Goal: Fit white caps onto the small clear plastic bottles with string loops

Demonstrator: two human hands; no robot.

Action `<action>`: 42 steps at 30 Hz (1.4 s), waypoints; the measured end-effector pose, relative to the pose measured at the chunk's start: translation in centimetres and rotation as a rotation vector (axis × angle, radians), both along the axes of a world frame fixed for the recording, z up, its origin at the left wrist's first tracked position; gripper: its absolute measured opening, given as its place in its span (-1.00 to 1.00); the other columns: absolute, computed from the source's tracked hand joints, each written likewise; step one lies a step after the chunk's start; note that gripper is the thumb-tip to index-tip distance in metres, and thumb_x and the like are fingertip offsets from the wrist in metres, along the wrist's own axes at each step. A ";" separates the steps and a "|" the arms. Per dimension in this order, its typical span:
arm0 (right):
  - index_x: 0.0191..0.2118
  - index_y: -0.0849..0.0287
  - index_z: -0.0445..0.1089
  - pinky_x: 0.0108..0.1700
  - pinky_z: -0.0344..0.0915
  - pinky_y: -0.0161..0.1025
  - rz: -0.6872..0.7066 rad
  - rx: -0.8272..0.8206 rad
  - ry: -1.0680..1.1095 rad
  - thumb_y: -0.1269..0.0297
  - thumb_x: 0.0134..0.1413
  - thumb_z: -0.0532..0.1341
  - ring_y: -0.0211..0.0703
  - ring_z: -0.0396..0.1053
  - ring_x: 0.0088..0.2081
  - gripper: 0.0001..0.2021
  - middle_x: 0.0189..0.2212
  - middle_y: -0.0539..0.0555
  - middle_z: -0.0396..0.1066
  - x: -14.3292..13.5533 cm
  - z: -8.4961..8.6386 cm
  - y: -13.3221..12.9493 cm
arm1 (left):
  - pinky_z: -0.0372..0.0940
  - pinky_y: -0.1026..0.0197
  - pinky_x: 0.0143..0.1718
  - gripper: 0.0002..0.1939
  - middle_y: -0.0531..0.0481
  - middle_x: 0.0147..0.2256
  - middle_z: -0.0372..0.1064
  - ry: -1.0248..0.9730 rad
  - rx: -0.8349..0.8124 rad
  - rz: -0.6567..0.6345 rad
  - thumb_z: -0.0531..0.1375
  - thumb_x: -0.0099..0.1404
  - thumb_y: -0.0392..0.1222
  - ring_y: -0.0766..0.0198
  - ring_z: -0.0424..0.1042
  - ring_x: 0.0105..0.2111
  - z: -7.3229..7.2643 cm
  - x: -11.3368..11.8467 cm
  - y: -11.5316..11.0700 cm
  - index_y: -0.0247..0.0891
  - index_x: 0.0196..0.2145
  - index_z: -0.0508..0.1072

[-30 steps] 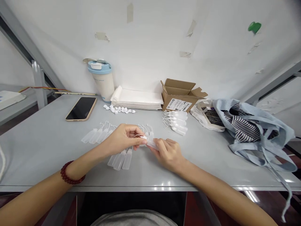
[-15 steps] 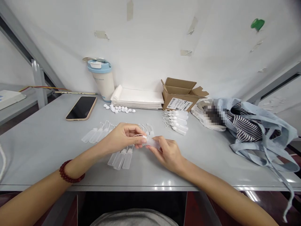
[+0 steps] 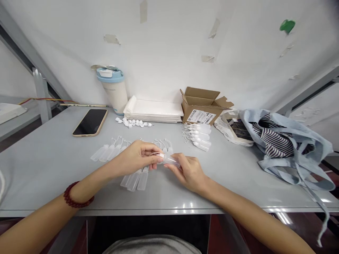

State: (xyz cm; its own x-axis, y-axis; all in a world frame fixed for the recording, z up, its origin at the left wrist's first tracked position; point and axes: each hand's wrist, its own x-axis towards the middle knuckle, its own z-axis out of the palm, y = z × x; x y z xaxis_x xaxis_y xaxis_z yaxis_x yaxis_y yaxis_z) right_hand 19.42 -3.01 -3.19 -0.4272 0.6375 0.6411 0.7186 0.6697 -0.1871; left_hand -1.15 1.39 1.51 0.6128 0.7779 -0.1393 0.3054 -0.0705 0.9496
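Between my hands lies a small translucent squeeze bottle (image 3: 172, 161), held roughly level above the table. My right hand (image 3: 189, 171) is closed round its body with thumb and fingers. At its neck, my left hand (image 3: 143, 155) pinches the white cap (image 3: 160, 155), from which a thin strap curves. My left fingers partly hide the cap. Similar bottles (image 3: 143, 180) lie just below my left hand, others (image 3: 107, 152) lie left of it, and a few more (image 3: 169, 148) show behind the held one.
Capped bottles (image 3: 201, 143) lie in a stack at right, before an open cardboard box (image 3: 202, 106). Loose white caps (image 3: 136, 122) sit by white padded envelopes (image 3: 159, 109). A phone (image 3: 90, 122) and a lidded cup (image 3: 116, 93) stand left; a cloth bag (image 3: 288, 148) is at right.
The view has shifted slightly. Both hands keep their grip on the bottle and cap, with only small finger movement at the neck.
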 end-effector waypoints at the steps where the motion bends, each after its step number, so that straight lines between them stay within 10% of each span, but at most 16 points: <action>1: -0.26 0.29 0.29 -0.59 0.08 -0.38 0.002 -0.011 0.008 0.11 0.29 0.01 -0.35 0.20 -0.70 -0.69 -0.65 -0.02 0.35 0.0 0.0 0.0 | 0.24 0.35 -0.50 -0.75 0.08 -0.56 0.43 -0.001 0.005 0.018 0.25 0.19 -0.03 0.34 0.39 -0.51 0.0 0.0 0.0 -0.25 -0.26 0.52; 11: -0.25 0.29 0.28 -0.59 0.11 -0.39 -0.001 0.042 0.032 0.14 0.27 0.05 -0.35 0.20 -0.70 -0.73 -0.65 -0.03 0.34 0.0 0.2 0.2 | 0.25 0.35 -0.52 -0.65 0.07 -0.61 0.37 0.011 0.005 -0.007 0.15 0.27 -0.01 0.37 0.38 -0.58 0.3 0.2 0.1 -0.31 -0.54 0.44; 22: -0.26 0.28 0.30 -0.60 0.09 -0.39 -0.007 -0.051 0.057 0.10 0.27 0.03 -0.35 0.20 -0.70 -0.69 -0.66 -0.02 0.35 0.1 0.0 0.3 | 0.28 0.35 -0.45 -0.73 0.08 -0.52 0.46 -0.016 0.026 0.030 0.23 0.22 -0.05 0.35 0.43 -0.48 -0.1 0.1 -0.2 -0.24 -0.18 0.49; 30: -0.25 0.32 0.31 -0.59 0.12 -0.38 0.022 -0.012 0.057 0.12 0.27 0.03 -0.34 0.21 -0.69 -0.69 -0.65 -0.01 0.36 0.0 0.3 0.0 | 0.25 0.35 -0.53 -0.71 0.08 -0.61 0.39 0.011 0.033 -0.040 0.14 0.30 -0.03 0.36 0.40 -0.57 0.2 0.2 -0.2 -0.30 -0.44 0.46; 42: -0.26 0.27 0.31 -0.60 0.09 -0.41 -0.011 -0.196 0.123 0.08 0.27 0.02 -0.34 0.21 -0.69 -0.68 -0.68 -0.04 0.34 0.3 0.1 0.3 | 0.42 0.28 -0.25 -0.79 -0.05 -0.23 0.46 -0.068 0.442 0.049 0.21 0.22 -0.17 0.27 0.46 -0.28 -1.5 0.5 -0.4 -0.28 -0.20 0.51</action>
